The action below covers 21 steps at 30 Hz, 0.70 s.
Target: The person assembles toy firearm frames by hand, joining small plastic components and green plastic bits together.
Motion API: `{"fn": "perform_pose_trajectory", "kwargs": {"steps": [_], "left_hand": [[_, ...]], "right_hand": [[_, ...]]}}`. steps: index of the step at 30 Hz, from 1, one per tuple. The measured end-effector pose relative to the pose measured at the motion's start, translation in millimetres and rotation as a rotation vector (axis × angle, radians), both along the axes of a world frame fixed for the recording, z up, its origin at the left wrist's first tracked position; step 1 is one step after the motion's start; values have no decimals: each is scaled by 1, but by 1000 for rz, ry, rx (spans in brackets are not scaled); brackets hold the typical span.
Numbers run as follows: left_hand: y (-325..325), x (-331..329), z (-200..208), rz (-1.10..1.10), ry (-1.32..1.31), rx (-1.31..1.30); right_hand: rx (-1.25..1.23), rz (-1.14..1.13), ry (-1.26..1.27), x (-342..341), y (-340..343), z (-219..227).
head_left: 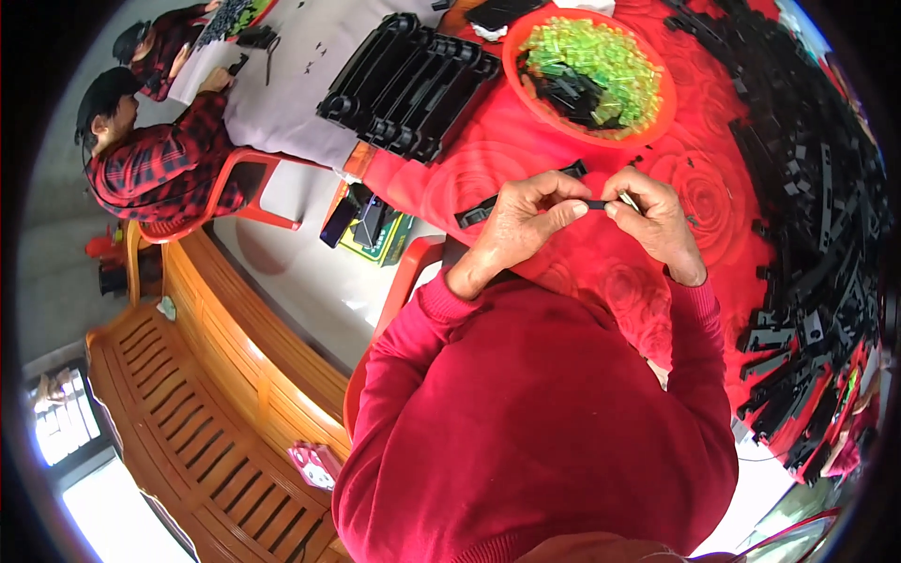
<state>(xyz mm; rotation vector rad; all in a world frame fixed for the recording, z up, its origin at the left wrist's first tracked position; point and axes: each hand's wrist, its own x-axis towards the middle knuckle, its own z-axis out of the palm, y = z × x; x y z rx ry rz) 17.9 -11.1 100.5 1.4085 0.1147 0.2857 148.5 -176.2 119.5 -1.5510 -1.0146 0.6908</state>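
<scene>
My left hand point(527, 220) pinches one end of a small black plastic piece point(596, 205) between thumb and forefinger. At its other end, the thumb and fingers of my right hand point(654, 220) close on the same piece. A slim yellow-green piece point(629, 200) sticks out between the right fingers. Behind my left hand, a long black plastic part point(477, 212) lies on the red rose-patterned cloth point(718, 197), partly covered by the hand. Beyond my hands stands a round orange-red basin point(511, 70), holding many translucent yellow-green pieces point(615, 56) and some black ones point(568, 92).
Black ribbed trays point(413, 84) sit left of the basin. A large heap of black plastic parts point(807, 225) covers the table's right side. Two people point(160, 155) work at the grey-covered table point(282, 103). A red chair point(235, 192), wooden bench point(197, 394) and box point(375, 230) stand left.
</scene>
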Motion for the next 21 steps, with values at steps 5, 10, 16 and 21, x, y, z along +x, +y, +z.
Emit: {"fn": "perform_pose_trajectory", "kwargs": {"steps": [5,10,16,21], "left_hand": [[9,-11,-5,131,10,-105],[18,-15,-9,221,-14,-276],[19,-16,-9,259,-35,-280],[20,-21,-9,277,-35,-291]], "right_hand": [[43,-30,254,-5,22,12],[75,-98,357,-5,31,10],[3,8,315,-13,43,11],[-18,4,399,-17,45,16]]}}
